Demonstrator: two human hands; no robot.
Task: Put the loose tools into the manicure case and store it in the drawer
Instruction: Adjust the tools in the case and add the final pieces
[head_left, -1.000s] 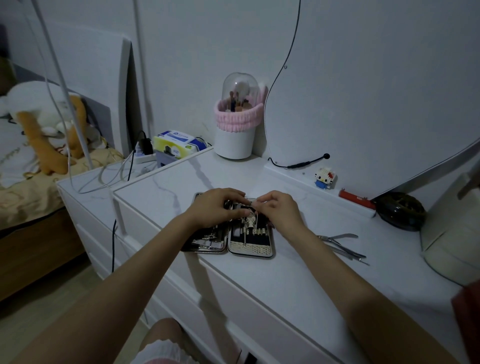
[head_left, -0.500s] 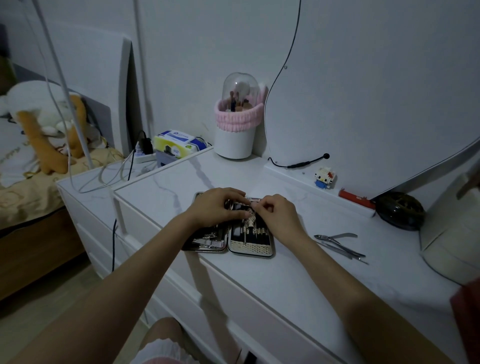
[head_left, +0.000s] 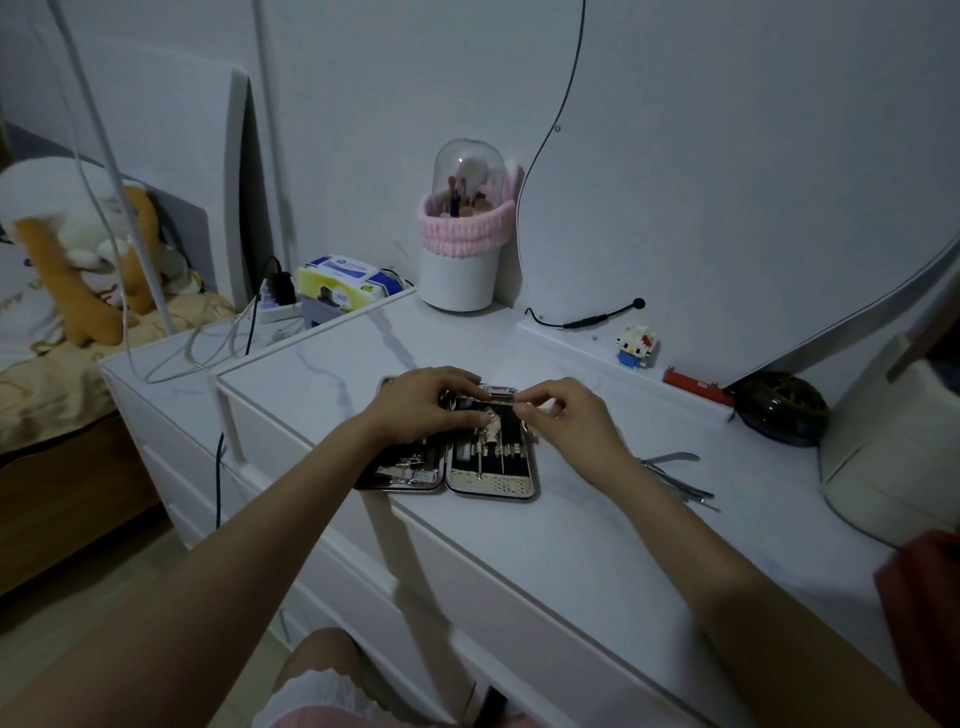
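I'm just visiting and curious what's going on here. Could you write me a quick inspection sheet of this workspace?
Surface: white dresser top, marbled.
Job's things: manicure case lying open; loose metal tools beside it on the right.
Clutter: brush holder, toy figure, tissue pack.
Hands: left hand and right hand over the case, pinching a slim tool.
Cables: black cable by the mirror.
Surroundings: plush toy on a bed.
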